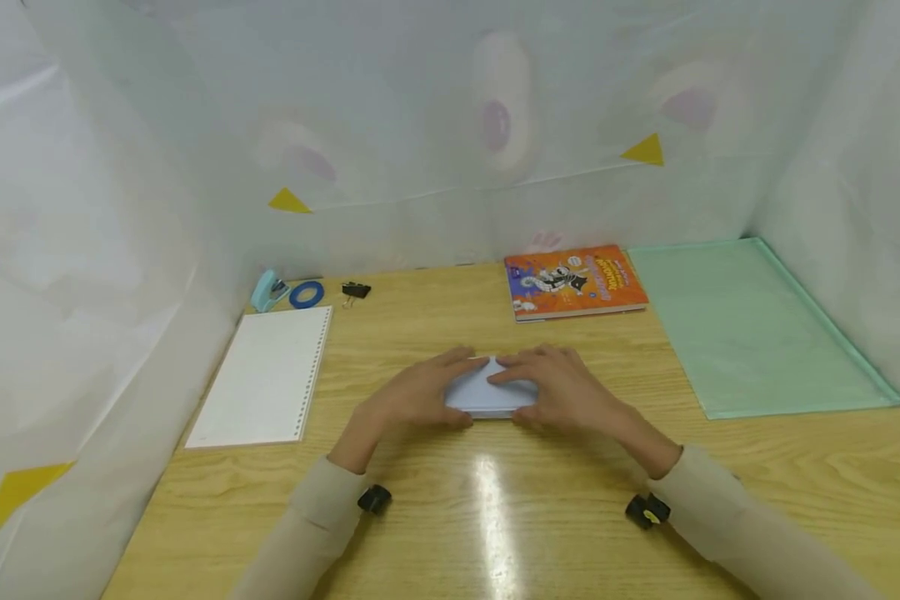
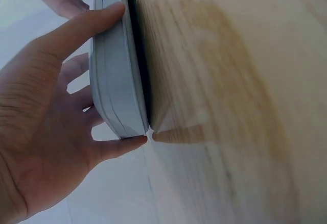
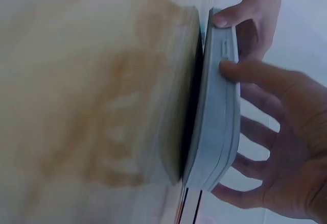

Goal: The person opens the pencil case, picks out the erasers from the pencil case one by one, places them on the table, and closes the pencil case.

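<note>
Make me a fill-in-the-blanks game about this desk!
Both hands, the left hand and the right hand, hold a flat pale blue ____.
The orange book lies beside a ____ mat.
The roll of tape is ____.

Missing words: case; green; blue.

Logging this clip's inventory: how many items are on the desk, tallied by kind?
Light blue case, held by left hand and right hand: 1
Books (orange book): 1
Loose-leaf paper pads: 1
Green folders: 1
Blue tape rolls: 1
Black binder clips: 1
Small light blue tool, kind unclear: 1
Total: 7
</note>
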`<state>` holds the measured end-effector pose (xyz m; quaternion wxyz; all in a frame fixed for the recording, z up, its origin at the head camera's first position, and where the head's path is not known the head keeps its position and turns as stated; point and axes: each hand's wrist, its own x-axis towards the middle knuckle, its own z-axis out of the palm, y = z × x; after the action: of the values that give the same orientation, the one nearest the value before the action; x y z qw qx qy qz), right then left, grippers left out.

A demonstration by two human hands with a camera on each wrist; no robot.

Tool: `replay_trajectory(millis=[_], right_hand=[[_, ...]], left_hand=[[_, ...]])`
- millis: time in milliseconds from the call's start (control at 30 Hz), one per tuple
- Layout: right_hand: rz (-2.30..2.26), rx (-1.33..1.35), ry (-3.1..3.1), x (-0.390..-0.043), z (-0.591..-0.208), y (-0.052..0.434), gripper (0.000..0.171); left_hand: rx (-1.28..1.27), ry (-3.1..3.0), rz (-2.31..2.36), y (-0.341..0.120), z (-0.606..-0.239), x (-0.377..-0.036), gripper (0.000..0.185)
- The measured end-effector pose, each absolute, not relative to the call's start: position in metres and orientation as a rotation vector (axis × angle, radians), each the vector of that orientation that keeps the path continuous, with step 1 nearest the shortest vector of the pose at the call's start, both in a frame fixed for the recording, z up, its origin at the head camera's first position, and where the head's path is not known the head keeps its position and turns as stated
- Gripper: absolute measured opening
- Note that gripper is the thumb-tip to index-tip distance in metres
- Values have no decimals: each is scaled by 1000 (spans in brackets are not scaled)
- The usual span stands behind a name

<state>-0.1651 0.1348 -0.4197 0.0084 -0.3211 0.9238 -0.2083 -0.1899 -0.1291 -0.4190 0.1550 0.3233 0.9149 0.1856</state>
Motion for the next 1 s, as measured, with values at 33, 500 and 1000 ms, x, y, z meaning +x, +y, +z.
replay_trajectory(millis=[33, 500, 1000], right_hand=[[-630, -1012, 2882, -168, -418, 135, 58], [-850, -1150, 2564, -203, -413, 151, 49], [-536, -1426, 2808, -202, -424, 143, 49]], left_hand=[[921, 2614, 554, -130, -419, -190, 87], [871, 2639, 661, -130, -414, -206, 75], [885, 2633, 636, -133, -412, -208, 71]])
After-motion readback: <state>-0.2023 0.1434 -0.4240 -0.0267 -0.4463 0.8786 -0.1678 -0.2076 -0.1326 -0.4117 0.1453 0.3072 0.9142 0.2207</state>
